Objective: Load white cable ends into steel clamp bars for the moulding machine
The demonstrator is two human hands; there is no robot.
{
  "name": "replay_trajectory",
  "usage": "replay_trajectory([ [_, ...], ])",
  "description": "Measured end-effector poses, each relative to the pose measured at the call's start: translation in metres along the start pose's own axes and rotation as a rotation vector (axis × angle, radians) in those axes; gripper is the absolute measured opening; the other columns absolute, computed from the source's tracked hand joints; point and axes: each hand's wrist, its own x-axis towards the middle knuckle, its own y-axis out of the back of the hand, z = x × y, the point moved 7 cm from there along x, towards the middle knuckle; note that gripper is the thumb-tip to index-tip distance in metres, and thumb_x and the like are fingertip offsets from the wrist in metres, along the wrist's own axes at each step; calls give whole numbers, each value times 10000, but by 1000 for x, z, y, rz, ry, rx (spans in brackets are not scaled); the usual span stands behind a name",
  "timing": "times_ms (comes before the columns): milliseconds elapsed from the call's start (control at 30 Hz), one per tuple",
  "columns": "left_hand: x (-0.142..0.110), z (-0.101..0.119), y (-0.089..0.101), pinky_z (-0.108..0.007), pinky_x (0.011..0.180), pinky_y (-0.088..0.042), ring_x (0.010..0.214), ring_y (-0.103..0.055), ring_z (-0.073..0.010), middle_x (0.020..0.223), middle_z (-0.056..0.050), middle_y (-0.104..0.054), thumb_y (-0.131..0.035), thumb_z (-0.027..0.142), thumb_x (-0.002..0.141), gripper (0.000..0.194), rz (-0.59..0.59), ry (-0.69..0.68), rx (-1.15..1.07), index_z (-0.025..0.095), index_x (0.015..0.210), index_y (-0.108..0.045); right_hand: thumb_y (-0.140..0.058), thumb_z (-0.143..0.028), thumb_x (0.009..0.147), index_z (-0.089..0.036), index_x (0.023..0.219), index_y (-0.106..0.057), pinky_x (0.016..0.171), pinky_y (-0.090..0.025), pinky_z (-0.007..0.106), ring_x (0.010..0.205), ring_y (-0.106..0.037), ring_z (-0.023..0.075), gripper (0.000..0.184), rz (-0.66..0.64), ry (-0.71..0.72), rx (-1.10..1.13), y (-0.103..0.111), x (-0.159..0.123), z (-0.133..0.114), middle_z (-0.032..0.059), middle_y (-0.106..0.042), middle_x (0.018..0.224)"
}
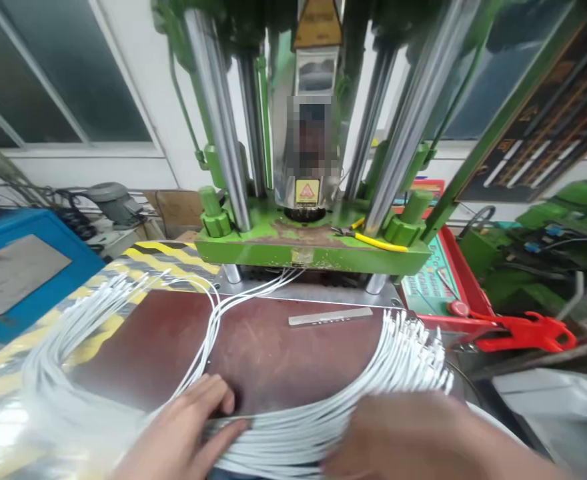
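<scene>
- Here, we see the white cables (293, 427) in a broad curve along the near side of the brown board (268, 353), their ends fanned out at right; a few strands run up beneath the green press (253, 252).
- Our left hand (193, 417) lies on the cables, thumb and forefinger apart; we cannot tell whether it pinches any strand.
- Our right hand (413, 433) is blurred over the bundle's right part, so we cannot tell how its fingers stand.
- Beyond the cables, we have a flat metal bar (330, 317) on the board.
- On the press plate lie yellow-handled pliers (381, 242).
- Above, we make out a yellow label (307, 191) with a red warning triangle; its lettering is too small for us to read.
- To the right, we cannot read the markings on the dark panel (518, 160).
</scene>
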Motion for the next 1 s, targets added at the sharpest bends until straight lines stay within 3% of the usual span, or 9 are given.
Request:
replay_trajectory([
  [133, -7, -12, 5, -228, 723, -361, 818, -515, -151, 875, 22, -539, -485, 482, 796, 229, -47, 40, -9, 256, 824, -504, -440, -392, 876, -247, 1092, -565, 855, -390, 371, 986, -509, 233, 288, 185, 29, -300, 20, 63, 29, 59, -582, 1017],
  [233, -5, -1, 7, -230, 757, -351, 862, -510, -154, 901, 20, -540, -503, 425, 806, 174, -66, -35, -20, 264, 850, -550, -544, -396, 826, -186, 1163, -500, 853, -398, 359, 996, -487, 245, 399, 194, 4, -439, 2, 91, 65, 88, -546, 1025],
  [400, -2, 14, 8, -212, 804, -330, 853, -496, -126, 836, 37, -552, -502, 351, 831, 145, -100, -134, -75, 258, 782, -601, -498, -338, 865, -204, 966, -573, 781, -408, 317, 909, -502, 210, 184, 161, 44, -462, -24, 101, 87, 53, -544, 921],
  [533, 0, 13, 8, -219, 782, -334, 848, -483, -131, 804, 34, -552, -467, 326, 850, 176, -69, -145, -81, 235, 739, -568, -537, -346, 841, -219, 938, -580, 764, -411, 317, 889, -511, 209, 166, 118, 35, -425, -23, 98, 80, 41, -558, 905],
  [667, 1, 11, 11, -217, 732, -345, 826, -493, -129, 809, 27, -546, -449, 327, 851, 182, -88, -126, -149, 219, 740, -544, -518, -364, 850, -242, 1001, -568, 821, -396, 325, 963, -508, 212, 201, 155, 23, -307, -19, 87, 48, 44, -570, 985],
  [833, 4, 0, 18, -209, 586, -337, 643, -462, -106, 690, 40, -518, -434, 430, 827, 282, -146, 17, -328, 189, 772, -570, -548, -489, 802, -324, 1061, -550, 778, -402, 254, 915, -548, 180, 307, -107, 48, -5, -46, 70, 2, -17, -599, 1006],
  [900, 5, -5, 20, -203, 549, -322, 601, -430, -99, 635, 45, -498, -438, 463, 813, 327, -157, 52, -421, 173, 762, -578, -592, -478, 774, -348, 1051, -554, 756, -396, 239, 889, -557, 176, 309, -192, 22, 33, -55, 65, -2, -43, -617, 976],
  [1000, 8, -8, 22, -203, 560, -344, 599, -452, -97, 646, 25, -538, -474, 455, 799, 320, -184, 54, -574, 158, 786, -591, -562, -382, 820, -339, 956, -587, 731, -377, 231, 835, -560, 162, 144, -211, 4, 21, -58, 66, 3, -64, -635, 888],
])
